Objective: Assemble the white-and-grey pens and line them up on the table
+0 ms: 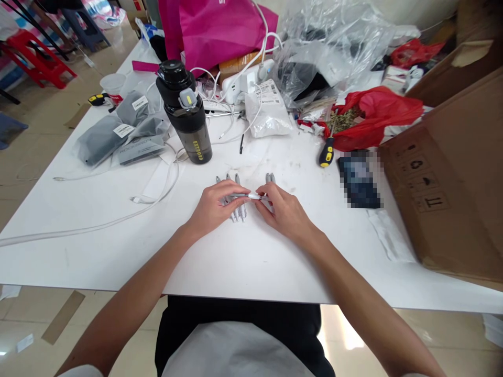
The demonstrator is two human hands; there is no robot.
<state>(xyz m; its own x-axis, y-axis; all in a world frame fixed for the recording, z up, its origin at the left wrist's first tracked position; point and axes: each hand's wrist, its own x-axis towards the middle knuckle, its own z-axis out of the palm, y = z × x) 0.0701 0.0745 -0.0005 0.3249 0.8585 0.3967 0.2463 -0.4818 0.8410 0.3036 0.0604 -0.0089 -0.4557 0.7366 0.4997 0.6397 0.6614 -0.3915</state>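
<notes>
Viewing from the head camera, the only view supplied, both hands grasp one slim pen [254, 196] just above the white table [251, 262], on the near side of the bottle [189, 118] and to its right. The left hand [214, 208] pinches the grey end between thumb and fingers; the right hand [286, 212] has the other end in a similar pinch, its exact finger contact partly hidden. The white middle section shows bare between the two grips. The pen is held roughly level, crosswise to the person. Further loose pens [238, 213] lie side by side under and next to the left hand, likewise nearer the person than the bottle; two more grey ends [270, 178] show beyond the right fingers, right of the bottle. Handling assessment, by judgement: the pen appears light and stiff, with a smooth barrel liable to roll or turn under slack fingers. Its casing is probably thin plastic, tolerant of a fingertip pinch but poorly suited to bending. Recommended hold: one pinch near each end, in line with the barrel, with moderate pressure. Whether its parts are joined cannot be told.
</notes>
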